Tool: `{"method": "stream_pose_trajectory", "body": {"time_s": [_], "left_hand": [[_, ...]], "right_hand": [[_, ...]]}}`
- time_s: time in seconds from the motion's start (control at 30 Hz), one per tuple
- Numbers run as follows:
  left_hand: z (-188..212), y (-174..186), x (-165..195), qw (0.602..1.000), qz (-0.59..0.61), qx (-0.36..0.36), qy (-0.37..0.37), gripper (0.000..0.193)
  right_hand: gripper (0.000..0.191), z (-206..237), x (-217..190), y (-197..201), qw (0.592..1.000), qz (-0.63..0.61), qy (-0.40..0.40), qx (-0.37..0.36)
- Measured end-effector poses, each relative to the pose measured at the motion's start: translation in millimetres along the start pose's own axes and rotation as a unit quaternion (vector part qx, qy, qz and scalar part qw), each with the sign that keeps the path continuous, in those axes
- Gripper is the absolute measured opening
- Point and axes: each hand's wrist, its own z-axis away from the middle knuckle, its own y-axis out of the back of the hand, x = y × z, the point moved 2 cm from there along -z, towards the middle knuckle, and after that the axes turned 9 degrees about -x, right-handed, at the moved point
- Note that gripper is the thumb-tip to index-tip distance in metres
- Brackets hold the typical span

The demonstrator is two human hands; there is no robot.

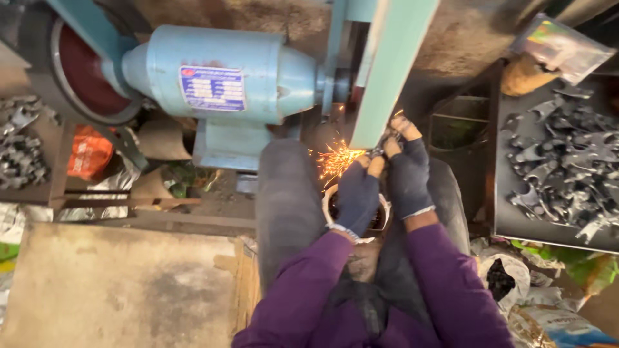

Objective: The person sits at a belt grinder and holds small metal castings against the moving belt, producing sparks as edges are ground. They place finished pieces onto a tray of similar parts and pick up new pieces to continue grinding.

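Both hands wear dark fingerless gloves and purple sleeves. My left hand and my right hand pinch a small metal part between their fingertips. The part is pressed against the pale green sanding belt, which runs up and away. Orange sparks spray left from the contact point. The part itself is mostly hidden by my fingers.
A light blue motor with a label stands left of the belt. A round container sits under my hands. A dark tray at right holds several grey metal parts. More parts lie at far left. A cardboard sheet lies at lower left.
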Motion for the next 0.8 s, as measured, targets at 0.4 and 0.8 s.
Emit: {"method": "stream_pose_trajectory", "body": {"time_s": [0.4, 0.8], "left_hand": [[0, 50, -15, 0.994, 0.103, -0.018, 0.031, 0.027], [-16, 64, -3, 0.997, -0.054, 0.061, -0.005, 0.030]], "right_hand": [[0.023, 47, 25, -6, 0.981, 0.094, -0.102, -0.133], [0.020, 39, 47, -45, 0.863, 0.496, 0.023, 0.093]]}}
